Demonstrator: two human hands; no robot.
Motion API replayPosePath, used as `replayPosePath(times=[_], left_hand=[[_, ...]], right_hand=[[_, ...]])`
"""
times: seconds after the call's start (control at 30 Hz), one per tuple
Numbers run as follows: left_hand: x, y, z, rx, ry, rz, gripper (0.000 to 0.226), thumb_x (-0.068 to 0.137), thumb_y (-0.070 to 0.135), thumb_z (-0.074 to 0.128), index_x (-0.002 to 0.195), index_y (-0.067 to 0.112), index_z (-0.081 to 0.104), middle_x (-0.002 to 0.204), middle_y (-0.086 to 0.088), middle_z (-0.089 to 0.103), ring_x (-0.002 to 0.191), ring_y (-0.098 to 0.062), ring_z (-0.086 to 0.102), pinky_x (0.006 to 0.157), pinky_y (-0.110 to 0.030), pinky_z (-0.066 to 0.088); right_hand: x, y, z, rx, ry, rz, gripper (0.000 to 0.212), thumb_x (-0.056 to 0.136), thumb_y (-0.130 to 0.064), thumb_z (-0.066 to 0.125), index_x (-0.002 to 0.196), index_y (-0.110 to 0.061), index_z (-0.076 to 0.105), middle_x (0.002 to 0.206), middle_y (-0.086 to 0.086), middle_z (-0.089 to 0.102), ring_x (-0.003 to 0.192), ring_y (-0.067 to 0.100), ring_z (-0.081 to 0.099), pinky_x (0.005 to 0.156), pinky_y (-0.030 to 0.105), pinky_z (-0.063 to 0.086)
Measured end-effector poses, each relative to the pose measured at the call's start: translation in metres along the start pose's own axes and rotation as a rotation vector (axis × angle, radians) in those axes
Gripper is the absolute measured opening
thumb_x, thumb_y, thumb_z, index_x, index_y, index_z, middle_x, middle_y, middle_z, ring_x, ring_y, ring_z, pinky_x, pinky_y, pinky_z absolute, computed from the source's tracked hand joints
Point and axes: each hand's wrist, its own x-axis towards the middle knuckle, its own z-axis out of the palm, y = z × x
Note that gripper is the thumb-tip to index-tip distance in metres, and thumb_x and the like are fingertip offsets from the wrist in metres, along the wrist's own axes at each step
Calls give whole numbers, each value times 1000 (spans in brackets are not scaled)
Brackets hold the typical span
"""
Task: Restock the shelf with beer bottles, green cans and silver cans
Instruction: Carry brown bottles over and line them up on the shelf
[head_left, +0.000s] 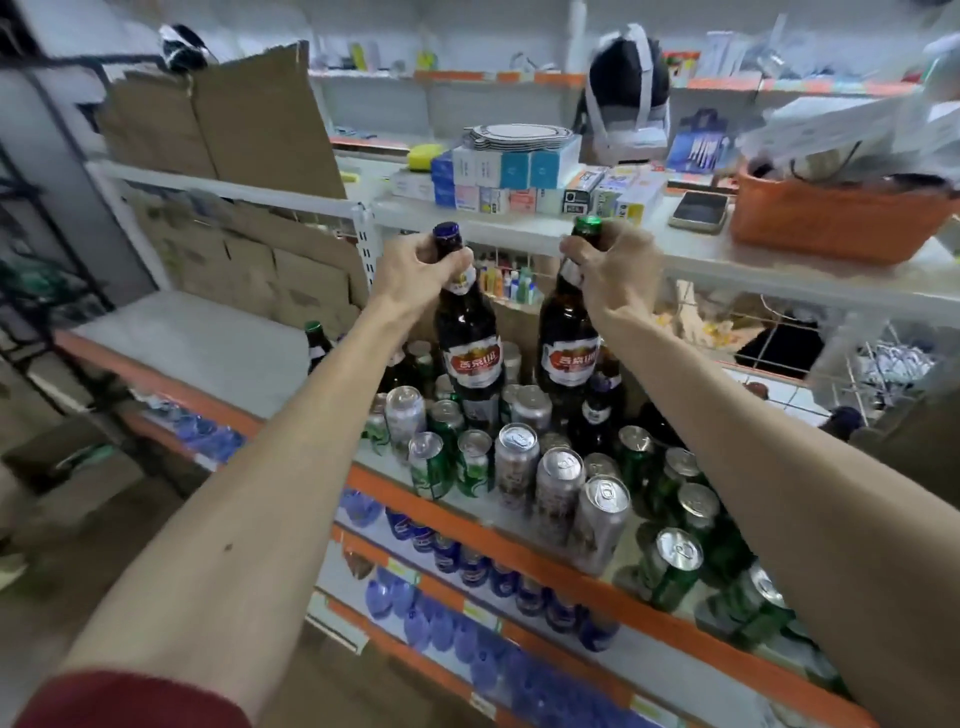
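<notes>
Background as I see it: flattened cardboard boxes (234, 119) stacked upper left; an orange basket (831, 223) on the white upper shelf (753, 265); a dark backpack (623, 88) before the far wall shelving (467, 77)

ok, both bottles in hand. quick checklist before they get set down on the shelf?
1. Left hand grips the blue-capped bottle at the neck: ok.
2. Right hand grips the green-capped bottle at the neck: ok.
3. Both bottles near upright: ok.
4. Bottle bases on the shelf or lifted: cannot tell, silver cans hide them.
5. Free spot right under the bottles: not ok, silver cans and green cans crowd there.
6. Bare shelf to the left: ok.
</notes>
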Motion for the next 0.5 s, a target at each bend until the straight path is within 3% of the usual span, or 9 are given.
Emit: replayPosePath(times=[0.07, 0.2, 0.3, 0.37, 0.5], left_hand=[[-1, -13, -29, 27, 52, -27, 12, 85, 26, 77, 89, 15, 74, 79, 3, 71, 69, -5, 62, 71, -26, 48], [-1, -45, -98, 48, 174, -93, 8, 85, 27, 75, 88, 20, 74, 82, 4, 73, 78, -10, 66, 79, -33, 54], [2, -77, -156, 16, 235, -129, 3, 81, 27, 76, 83, 27, 73, 79, 8, 73, 78, -12, 68, 81, -40, 57], [6, -101, -194, 0, 262, -142, 4, 82, 23, 76, 85, 24, 73, 81, 4, 73, 76, -10, 67, 79, -34, 56], [17, -150, -271, 11, 286, -168, 7, 86, 14, 74, 92, 11, 72, 81, -1, 69, 70, -8, 63, 71, -24, 51]], right_hand=[[-6, -13, 26, 8, -39, -28, 26, 87, -29, 73, 104, -11, 72, 96, -1, 71, 78, 10, 62, 74, 20, 50], [-19, -47, 92, 40, -121, -51, 20, 85, -33, 73, 96, -16, 75, 92, -1, 72, 84, 15, 65, 78, 27, 50], [-34, -75, 151, 43, -190, -88, 20, 86, -34, 71, 88, -14, 71, 81, 0, 67, 74, 14, 58, 65, 26, 42], [-44, -92, 197, 54, -230, -93, 25, 87, -35, 70, 82, -11, 67, 75, 2, 62, 70, 15, 53, 56, 27, 36], [-72, -125, 290, 73, -302, -88, 24, 87, -32, 68, 70, -20, 57, 64, -10, 52, 62, 7, 49, 46, 12, 28]])
